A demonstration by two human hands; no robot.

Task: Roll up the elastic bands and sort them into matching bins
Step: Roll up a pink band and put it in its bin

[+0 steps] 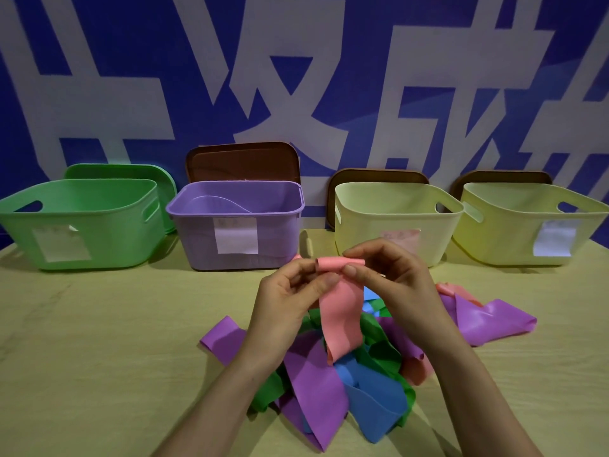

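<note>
We are near the start of the job. The left hand and the right hand both pinch the top end of a long pink stretchy band between thumb and fingers, in the middle of our view. Only a small curl is rolled at the top. The rest hangs down to the pile, so we think this band needs much more rolling before it can go in a bin.

At 6 o'clock a messy pile of purple, green, blue and pink stretchy bands lies loose and tangled on the pale wooden worktop. That is most of the work left.

Four bins stand in a row at the back: a green plastic bin at 10 o'clock, a purple plastic bin at 11 o'clock, a pale yellow plastic bin at 1 o'clock and a second pale yellow plastic bin at 2 o'clock. We see no rolled band in any of them, though we cannot see their floors.

Each bin has a paper label on its front. The writing on all four is too faint to read. The blue wall behind has big white signs, cut off at the edges, and we cannot read them.
</note>
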